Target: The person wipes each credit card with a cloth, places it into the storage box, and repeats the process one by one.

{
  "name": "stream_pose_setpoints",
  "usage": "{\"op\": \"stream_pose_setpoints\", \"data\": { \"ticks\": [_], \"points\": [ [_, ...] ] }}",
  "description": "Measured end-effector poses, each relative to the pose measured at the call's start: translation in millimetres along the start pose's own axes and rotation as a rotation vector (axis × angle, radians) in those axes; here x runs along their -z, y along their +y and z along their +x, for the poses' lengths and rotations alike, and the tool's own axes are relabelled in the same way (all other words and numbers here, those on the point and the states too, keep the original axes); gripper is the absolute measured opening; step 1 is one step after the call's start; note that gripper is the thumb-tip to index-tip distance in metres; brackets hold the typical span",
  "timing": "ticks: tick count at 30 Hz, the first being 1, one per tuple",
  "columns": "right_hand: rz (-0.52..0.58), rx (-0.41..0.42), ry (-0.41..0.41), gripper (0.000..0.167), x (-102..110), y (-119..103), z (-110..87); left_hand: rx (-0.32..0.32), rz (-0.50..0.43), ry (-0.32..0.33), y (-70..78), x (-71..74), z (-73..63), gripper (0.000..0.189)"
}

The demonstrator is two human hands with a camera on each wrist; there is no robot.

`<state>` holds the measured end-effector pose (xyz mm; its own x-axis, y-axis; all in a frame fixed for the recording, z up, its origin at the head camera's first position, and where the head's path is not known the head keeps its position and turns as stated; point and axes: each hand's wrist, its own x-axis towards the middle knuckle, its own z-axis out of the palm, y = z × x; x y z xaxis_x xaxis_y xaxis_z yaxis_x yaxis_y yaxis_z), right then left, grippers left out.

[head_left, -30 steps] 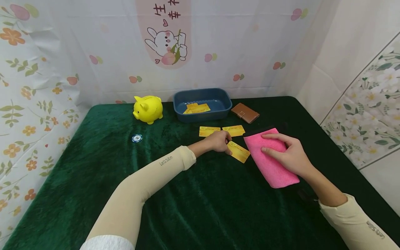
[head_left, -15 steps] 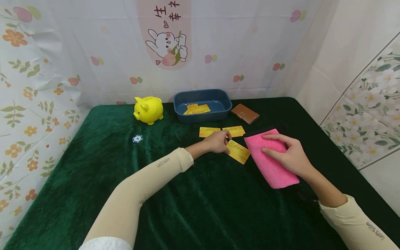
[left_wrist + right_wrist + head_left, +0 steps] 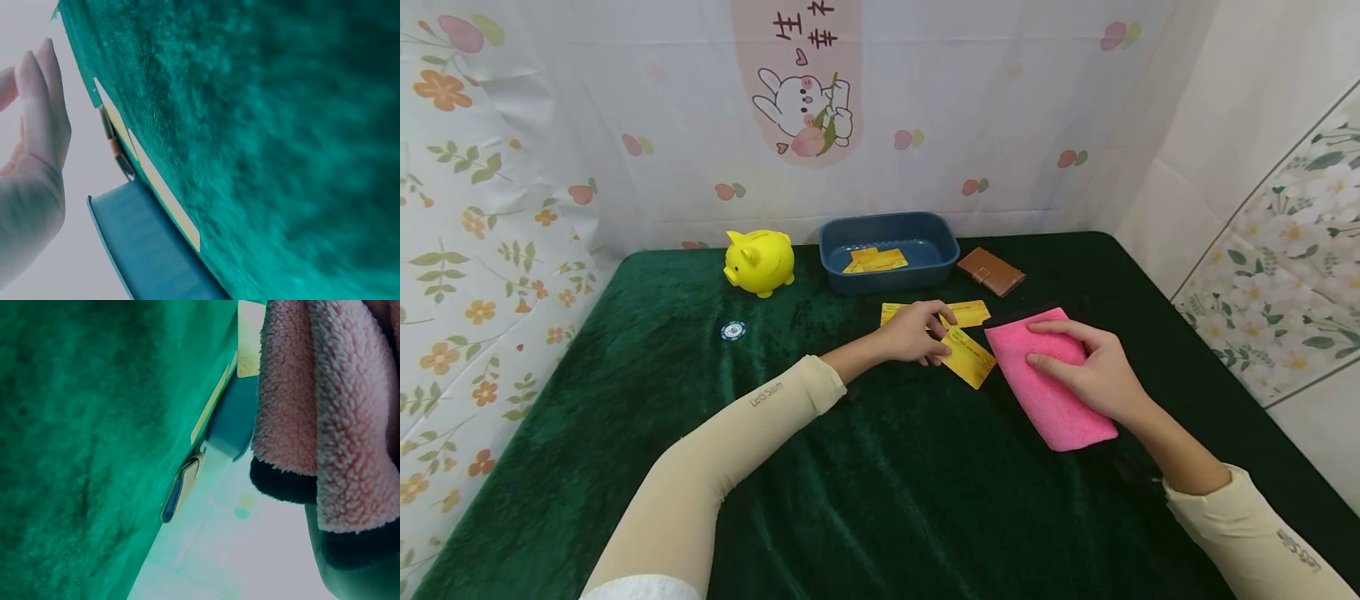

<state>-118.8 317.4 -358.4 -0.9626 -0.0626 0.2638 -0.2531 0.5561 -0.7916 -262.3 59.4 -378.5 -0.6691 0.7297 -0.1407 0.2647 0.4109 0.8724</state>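
Note:
My left hand (image 3: 917, 333) pinches a yellow bank card (image 3: 967, 358) by its left end, tilted above the table. In the right wrist view this bank card (image 3: 250, 337) is raised off the green cloth, beside the pink fleece. My right hand (image 3: 1101, 375) grips a folded pink fleece cloth (image 3: 1052, 392), thumb on the near side. In the right wrist view the fleece cloth (image 3: 350, 412) shows two thick layers with dark edging. Behind my left hand lie two more bank cards, the left one (image 3: 891, 310) partly covered by the hand, the right one (image 3: 967, 313) mostly visible.
A blue bin (image 3: 891, 279) with several yellow cards (image 3: 880, 261) inside stands at the back. Right of it lies a brown wallet (image 3: 991, 272). A yellow piggy bank (image 3: 760, 262) and a poker chip (image 3: 733, 331) sit at the left. Dark green velvet (image 3: 850, 500) covers the table.
My left hand has shifted slightly left and up, and the bank card in it has moved along. My right hand and the pink fleece cloth have stayed nearly still.

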Motion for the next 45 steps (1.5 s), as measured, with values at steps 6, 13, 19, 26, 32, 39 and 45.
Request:
{"op": "stream_pose_setpoints", "data": {
  "ticks": [6, 13, 19, 26, 32, 39, 45],
  "points": [
    [0.028, 0.017, -0.014, 0.038, -6, -6, 5.7, 0.025, -0.191, 0.066, -5.8, 10.4, -17.2, 0.045],
    [0.069, 0.04, -0.033, 0.038, -15, -18, 15.2, 0.011, -0.362, 0.165, -7.2, 19.0, -35.5, 0.048],
    [0.092, 0.057, -0.029, 0.037, -24, -25, 26.7, -0.054, -0.481, 0.218, -2.1, 27.1, -49.4, 0.05],
    [0.115, 0.086, -0.021, 0.038, -35, -32, 40.7, -0.107, -0.529, 0.253, -2.7, 30.5, -61.8, 0.052],
    [0.124, 0.097, -0.012, 0.038, -43, -37, 51.8, -0.155, -0.557, 0.281, -5.6, 32.4, -67.3, 0.048],
    [0.144, 0.126, 0.021, 0.038, -46, -38, 55.9, -0.186, -0.525, 0.29, -6.4, 33.9, -67.3, 0.045],
    [0.156, 0.152, 0.049, 0.038, -47, -40, 57.8, -0.183, -0.509, 0.305, -5.5, 34.7, -67.0, 0.043]
  ]
}}
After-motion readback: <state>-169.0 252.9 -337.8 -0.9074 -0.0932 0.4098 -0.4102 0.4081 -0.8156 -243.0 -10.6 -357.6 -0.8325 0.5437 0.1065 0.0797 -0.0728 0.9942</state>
